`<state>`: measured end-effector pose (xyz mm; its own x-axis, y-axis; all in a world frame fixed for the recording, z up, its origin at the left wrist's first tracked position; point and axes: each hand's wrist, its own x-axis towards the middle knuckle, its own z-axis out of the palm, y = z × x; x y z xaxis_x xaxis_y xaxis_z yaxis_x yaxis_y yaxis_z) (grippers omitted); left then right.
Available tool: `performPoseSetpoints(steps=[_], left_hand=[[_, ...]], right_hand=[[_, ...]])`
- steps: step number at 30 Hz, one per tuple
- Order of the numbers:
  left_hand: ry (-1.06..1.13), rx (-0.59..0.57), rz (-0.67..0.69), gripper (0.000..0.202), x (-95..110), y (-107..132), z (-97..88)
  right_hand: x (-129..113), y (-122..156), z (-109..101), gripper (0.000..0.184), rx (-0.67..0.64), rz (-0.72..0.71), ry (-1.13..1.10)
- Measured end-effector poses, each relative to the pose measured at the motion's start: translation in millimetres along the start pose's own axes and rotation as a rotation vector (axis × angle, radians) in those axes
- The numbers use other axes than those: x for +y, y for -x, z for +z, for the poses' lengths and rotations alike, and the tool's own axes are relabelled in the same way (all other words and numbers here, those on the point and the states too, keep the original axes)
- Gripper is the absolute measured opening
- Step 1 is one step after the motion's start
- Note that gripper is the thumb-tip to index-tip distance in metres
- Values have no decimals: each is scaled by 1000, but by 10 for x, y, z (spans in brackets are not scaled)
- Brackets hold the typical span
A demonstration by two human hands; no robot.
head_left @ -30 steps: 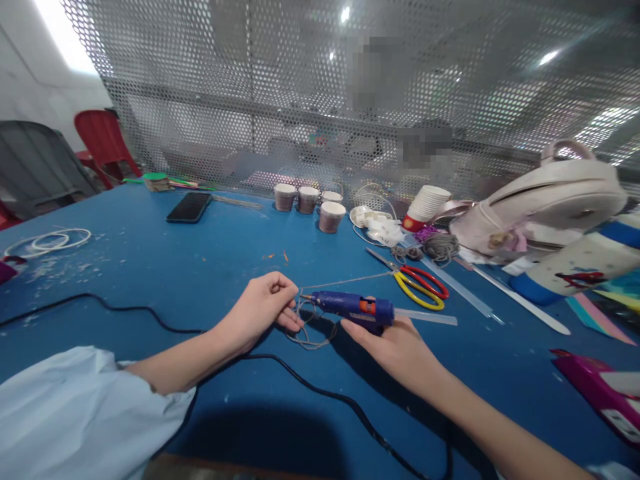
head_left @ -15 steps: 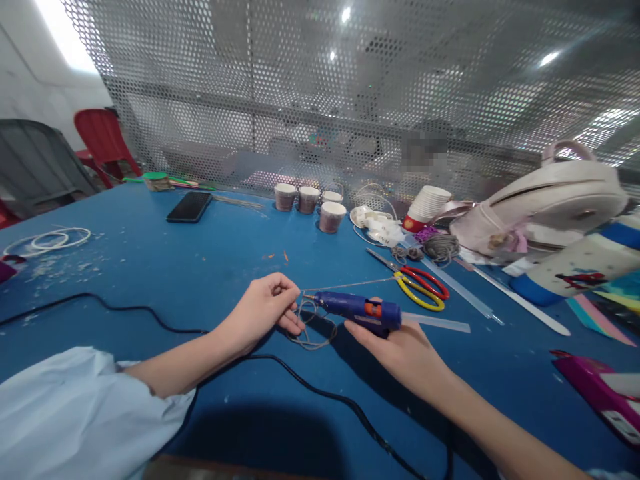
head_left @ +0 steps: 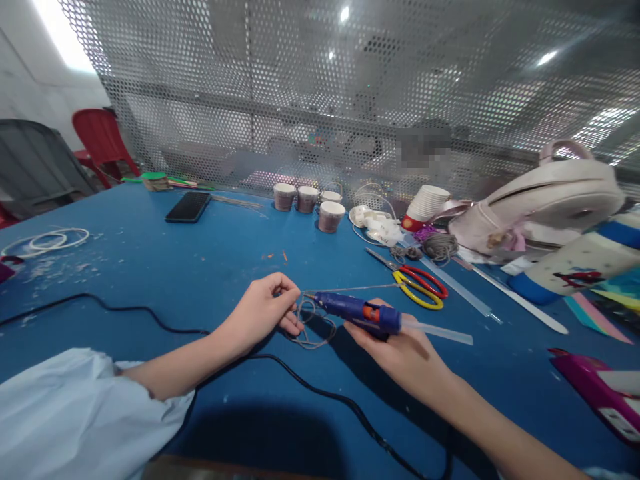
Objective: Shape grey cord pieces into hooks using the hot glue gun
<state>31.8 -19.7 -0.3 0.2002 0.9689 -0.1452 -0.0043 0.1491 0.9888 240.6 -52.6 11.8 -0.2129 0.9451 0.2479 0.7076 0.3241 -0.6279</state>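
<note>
The right hand (head_left: 407, 348) grips a glue gun (head_left: 350, 308), its label too small for me to read; the left hand (head_left: 266, 308) pinches string (head_left: 311, 347). A white packet's (head_left: 384, 233) print blurs.

The blue glue gun (head_left: 350, 309) has an orange patch; its nozzle points between nine and ten o'clock, a translucent stick (head_left: 440, 329) jutting rearward just past three. Thin grey string (head_left: 360, 288) lies in loose loops at the nozzle's six o'clock, one straight strand running toward three.
</note>
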Motion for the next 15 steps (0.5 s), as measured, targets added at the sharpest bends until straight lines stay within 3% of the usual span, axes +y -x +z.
performPoseSetpoints(steps=[5, 11, 15], left_hand=[[-3, -1, -1, 11, -6, -20, -8], [8, -13, 9, 12, -6, -20, -6], [-4, -10, 17, 12, -4, -25, -4]], right_hand=[[-5, 10, -44, 20, -132, -82, -7], [-7, -4, -35, 22, 2, 3, 17], [-49, 0, -60, 20, -80, -37, 22]])
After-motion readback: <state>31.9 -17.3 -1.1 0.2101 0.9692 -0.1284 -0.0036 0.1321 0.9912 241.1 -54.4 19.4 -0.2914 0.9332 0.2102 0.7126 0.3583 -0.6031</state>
